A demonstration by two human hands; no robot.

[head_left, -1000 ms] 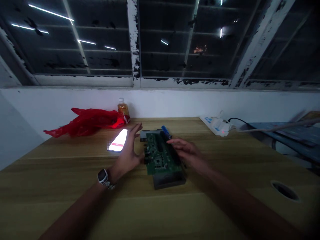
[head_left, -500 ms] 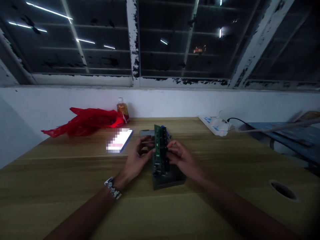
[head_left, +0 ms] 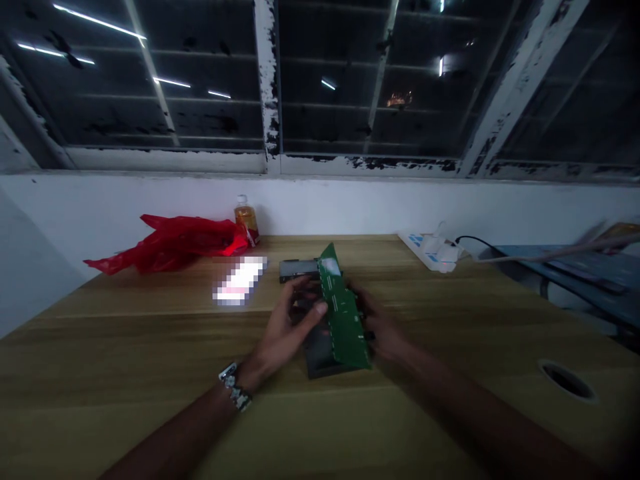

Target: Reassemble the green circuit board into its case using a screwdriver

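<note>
A green circuit board [head_left: 345, 320] is tilted on its edge over a dark flat box [head_left: 319, 357] on the table. My left hand [head_left: 295, 317] is at the board's left edge, its thumb on the near face and its other fingers curled at the side. My right hand [head_left: 383, 327] grips the board from the right, with the fingertips partly hidden behind it. Beyond the board lies a grey rectangular part [head_left: 299, 269], close to my left fingers.
On the wooden table [head_left: 150, 360] lie a lit phone [head_left: 240, 280] and a red plastic bag [head_left: 175, 245]. A bottle [head_left: 247, 223] stands by the wall. At the right are a white power strip [head_left: 433, 252] and a round table hole [head_left: 569, 380].
The board has turned from nearly edge-on, with components showing, to its flatter printed side. My left hand has shifted right, and my right hand has moved lower and behind the board.
</note>
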